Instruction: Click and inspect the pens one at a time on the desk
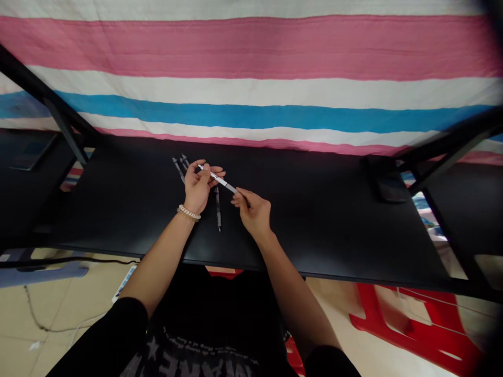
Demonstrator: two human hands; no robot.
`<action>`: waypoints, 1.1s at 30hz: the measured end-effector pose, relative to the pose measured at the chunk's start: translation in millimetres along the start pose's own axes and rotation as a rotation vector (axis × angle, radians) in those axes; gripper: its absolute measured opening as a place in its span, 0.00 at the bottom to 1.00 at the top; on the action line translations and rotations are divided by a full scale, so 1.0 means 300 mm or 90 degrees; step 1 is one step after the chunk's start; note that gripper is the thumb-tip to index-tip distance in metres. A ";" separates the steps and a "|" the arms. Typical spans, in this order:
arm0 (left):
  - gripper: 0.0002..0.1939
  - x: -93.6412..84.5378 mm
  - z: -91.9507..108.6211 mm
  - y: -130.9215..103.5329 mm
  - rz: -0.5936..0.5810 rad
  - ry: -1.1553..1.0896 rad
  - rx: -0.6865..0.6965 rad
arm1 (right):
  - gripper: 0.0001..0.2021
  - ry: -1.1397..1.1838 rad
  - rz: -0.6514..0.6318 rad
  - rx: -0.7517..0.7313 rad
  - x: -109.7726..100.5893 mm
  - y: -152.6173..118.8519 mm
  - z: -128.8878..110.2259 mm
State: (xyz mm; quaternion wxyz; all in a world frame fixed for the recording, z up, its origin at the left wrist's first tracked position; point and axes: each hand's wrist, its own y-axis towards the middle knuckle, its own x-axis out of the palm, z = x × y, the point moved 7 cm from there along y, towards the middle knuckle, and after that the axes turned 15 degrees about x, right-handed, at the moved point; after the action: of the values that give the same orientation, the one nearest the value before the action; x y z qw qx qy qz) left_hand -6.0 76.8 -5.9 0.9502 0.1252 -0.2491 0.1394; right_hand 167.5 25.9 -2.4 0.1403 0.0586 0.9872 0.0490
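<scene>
A white pen (pixel 223 181) slants between my two hands above the black table. My left hand (pixel 197 187), with a beaded bracelet at the wrist, pinches its upper left end between thumb and fingers. The lower right end is gripped by the fingertips of my right hand (pixel 253 210). Just below the white pen, a dark clear-barrelled pen (pixel 218 209) lies on the table between my hands. More pens (pixel 178 167) lie to the left, partly hidden behind my left hand.
The black table (pixel 334 225) has a dark flat object (pixel 389 183) near its right end. Metal frame bars rise at both sides, and a striped cloth (pixel 251 94) hangs behind. A red stool (pixel 424 324) stands on the floor at the lower right.
</scene>
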 end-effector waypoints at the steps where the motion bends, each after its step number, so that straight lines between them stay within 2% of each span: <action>1: 0.16 0.001 0.000 -0.001 -0.003 -0.004 -0.001 | 0.12 -0.007 -0.002 0.001 0.001 0.001 0.000; 5: 0.16 0.009 0.001 -0.005 -0.018 -0.016 -0.014 | 0.13 -0.002 -0.010 0.017 0.004 0.004 0.010; 9: 0.13 0.034 -0.002 -0.014 -0.037 -0.060 -0.080 | 0.14 0.027 -0.083 0.085 0.032 0.005 0.044; 11: 0.14 0.052 0.002 -0.020 -0.040 -0.122 -0.125 | 0.13 -0.014 -0.092 0.056 0.041 0.000 0.032; 14: 0.25 0.050 0.025 -0.014 -0.013 -0.203 -0.169 | 0.11 -0.089 -0.080 -0.034 0.046 -0.013 -0.017; 18: 0.26 -0.047 0.092 0.030 0.099 -0.229 -0.159 | 0.10 -0.092 -0.021 -0.065 0.020 -0.012 -0.056; 21: 0.25 -0.130 0.166 0.076 0.145 -0.245 -0.094 | 0.09 -0.099 0.019 -0.053 -0.002 -0.001 -0.053; 25: 0.22 -0.223 0.235 0.121 0.182 -0.214 0.005 | 0.09 -0.121 0.010 -0.047 0.000 0.004 -0.035; 28: 0.23 -0.291 0.227 0.143 0.213 -0.122 0.023 | 0.11 -0.144 -0.060 -0.049 0.028 -0.004 -0.030; 31: 0.27 -0.354 0.203 0.165 0.250 0.025 0.055 | 0.14 -0.197 -0.214 -0.085 0.084 -0.032 -0.046; 33: 0.27 -0.383 0.186 0.168 0.300 0.139 0.071 | 0.12 -0.252 -0.292 -0.133 0.114 -0.055 -0.061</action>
State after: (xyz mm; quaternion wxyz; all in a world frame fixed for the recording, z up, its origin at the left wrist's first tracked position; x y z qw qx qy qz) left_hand -143.0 83.3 -8.7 0.9044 0.1002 -0.1594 0.3829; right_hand 128.1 12.4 4.1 0.3426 -0.1717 0.9177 0.1047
